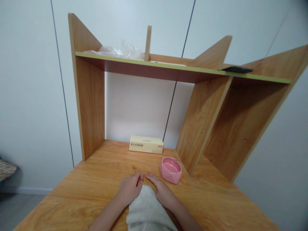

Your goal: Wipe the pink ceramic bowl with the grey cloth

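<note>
Both bare forearms come up from the lower edge and slant inward, the left forearm (107,212) and the right forearm (184,214) converging. The left hand (131,187) is bent over, its fingers curled inward. The right hand (161,189) lies flatter, fingers extended toward the left, the fingertips of both close together.

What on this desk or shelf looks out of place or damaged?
Nothing on the desk looks spilled or damaged: the box and pink dish sit flat, and the grey cloth lies between the left hand and right hand. Only the crumpled plastic bag on the shelf looks slightly untidy.
</note>
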The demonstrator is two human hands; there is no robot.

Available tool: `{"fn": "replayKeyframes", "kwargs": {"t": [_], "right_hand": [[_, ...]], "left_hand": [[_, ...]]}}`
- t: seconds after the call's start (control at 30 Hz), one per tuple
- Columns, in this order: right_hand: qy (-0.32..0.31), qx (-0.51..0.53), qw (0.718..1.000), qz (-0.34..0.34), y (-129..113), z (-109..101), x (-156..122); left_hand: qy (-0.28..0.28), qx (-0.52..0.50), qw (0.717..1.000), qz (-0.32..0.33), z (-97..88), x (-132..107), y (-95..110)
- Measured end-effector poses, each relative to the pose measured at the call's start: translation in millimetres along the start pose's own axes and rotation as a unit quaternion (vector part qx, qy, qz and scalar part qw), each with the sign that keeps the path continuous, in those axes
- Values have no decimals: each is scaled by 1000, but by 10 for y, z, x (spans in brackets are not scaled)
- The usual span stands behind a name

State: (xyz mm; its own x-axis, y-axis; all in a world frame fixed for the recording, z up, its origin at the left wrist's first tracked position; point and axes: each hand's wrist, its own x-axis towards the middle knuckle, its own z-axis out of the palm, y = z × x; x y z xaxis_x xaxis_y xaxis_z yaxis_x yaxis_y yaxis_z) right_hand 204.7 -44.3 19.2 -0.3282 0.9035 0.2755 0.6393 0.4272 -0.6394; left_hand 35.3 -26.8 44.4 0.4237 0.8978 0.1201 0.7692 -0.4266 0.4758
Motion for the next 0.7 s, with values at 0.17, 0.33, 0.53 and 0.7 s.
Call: {"fn": "replayKeyframes", "kwargs": {"t": [0.17,0.33,0.53,0.7], "right_hand": [[-2,-6,1000,1,-11,-3,1],[-9,-18,1000,9,-70,-27,22],[-12,-27,1000,11,-137,-58,26],[-3,-25,1000,15,-123,-41,20]], "left_hand": [[2,0,1000,1,4,1,-2],[3,-1,1000,3,2,-2,-6],[2,-3,1000,7,1,-3,-12],[3,-1,1000,4,13,-6,-13]]}}
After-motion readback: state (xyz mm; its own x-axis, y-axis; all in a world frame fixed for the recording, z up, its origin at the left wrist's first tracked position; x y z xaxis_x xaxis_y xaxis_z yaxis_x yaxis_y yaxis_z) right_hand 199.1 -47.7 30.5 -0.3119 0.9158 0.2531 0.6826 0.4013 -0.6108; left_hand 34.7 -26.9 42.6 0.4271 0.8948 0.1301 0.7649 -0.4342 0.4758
